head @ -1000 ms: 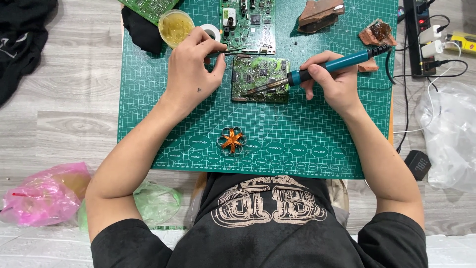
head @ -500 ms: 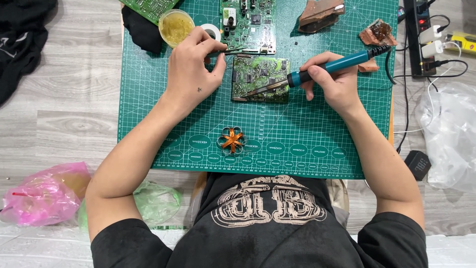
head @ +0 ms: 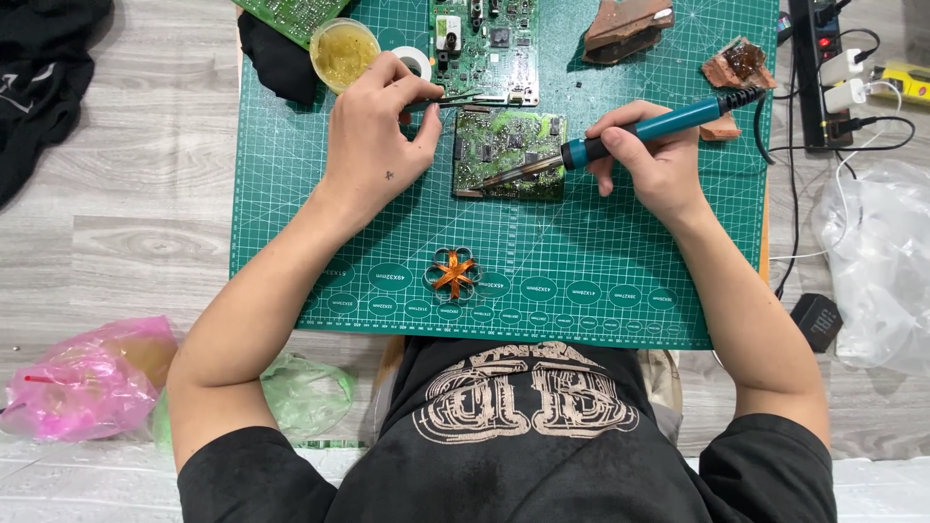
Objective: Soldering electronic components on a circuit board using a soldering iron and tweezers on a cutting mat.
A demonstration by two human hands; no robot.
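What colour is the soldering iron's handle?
Teal with a black end, on the soldering iron in the right hand; head view.

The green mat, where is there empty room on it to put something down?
The green cutting mat is bare along its left side, below the yellow cup, and between the circuit board and the orange ribbon bow. The top is crowded: boards, left hand, right hand with soldering iron.

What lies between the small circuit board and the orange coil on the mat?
Only bare green cutting mat separates the small circuit board from the orange coil, head view.
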